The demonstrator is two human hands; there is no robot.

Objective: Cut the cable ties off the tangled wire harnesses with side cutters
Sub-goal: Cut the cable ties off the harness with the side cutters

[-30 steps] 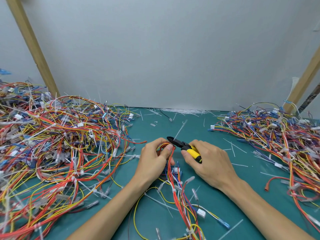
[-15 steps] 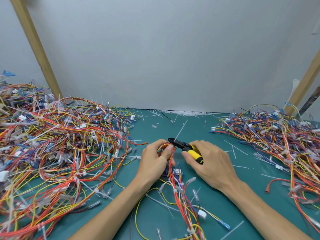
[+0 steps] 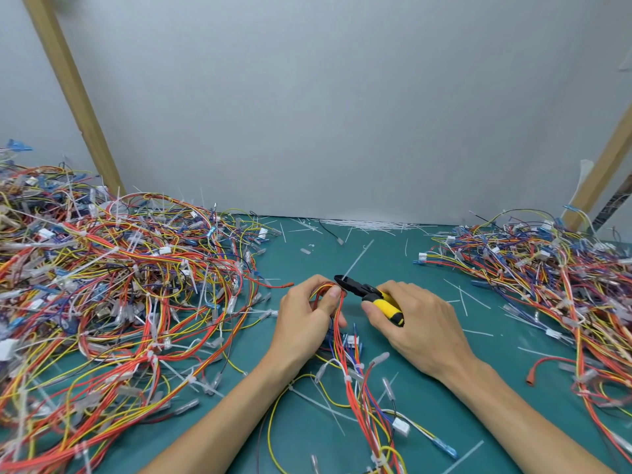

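My left hand [image 3: 304, 323] grips a looped bundle of red, orange and yellow wires, the wire harness [image 3: 355, 381], which trails toward me over the green mat. My right hand [image 3: 417, 323] holds yellow-handled side cutters [image 3: 372, 295]; their black jaws point left and sit at the top of the loop, right by my left fingertips. Whether the jaws touch a tie is hidden by my fingers. White cable ties [image 3: 348, 378] still wrap the harness lower down.
A big tangled heap of harnesses [image 3: 113, 295] fills the left side, and a second heap [image 3: 547, 289] lies on the right. Cut white tie scraps [image 3: 369, 224] are strewn along the back wall and over the green mat [image 3: 427, 408]. Wooden posts [image 3: 71, 94] lean at both sides.
Both hands and the cutters stay almost in place at the loop; the view shifts slightly, and the cutter jaws sit a touch closer to my left fingertips.
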